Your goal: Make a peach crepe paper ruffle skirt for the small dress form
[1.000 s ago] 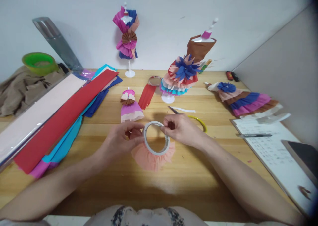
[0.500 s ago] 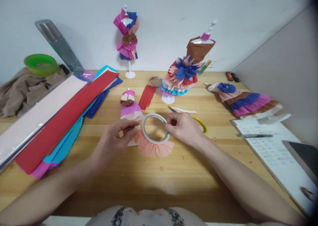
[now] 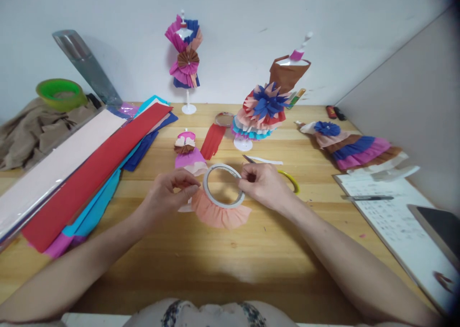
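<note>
My right hand (image 3: 260,183) is closed on the right side of a white roll of tape (image 3: 206,186), which it holds up over the table. A gathered strip of peach crepe paper (image 3: 221,216) fans out along the roll's lower edge. My left hand (image 3: 176,188) pinches the left end of this strip between thumb and fingers. Just behind the left hand is a small mannequin in a pink paper dress (image 3: 189,159), its lower part hidden. Scissors with a yellow handle (image 3: 293,181) lie partly behind the right hand.
Crepe paper sheets (image 3: 97,174) lie at the left beside a green tape roll (image 3: 59,95) and a bottle (image 3: 88,68). Two dressed mannequins (image 3: 187,63) stand at the back. At the right are a paper dress (image 3: 359,147), a notebook (image 3: 388,221), a pen (image 3: 372,197) and a dark tablet (image 3: 436,229).
My left hand has shifted slightly, and the peach strip's left end now spreads further left from the tape roll. My right hand and the roll stay nearly in place.
</note>
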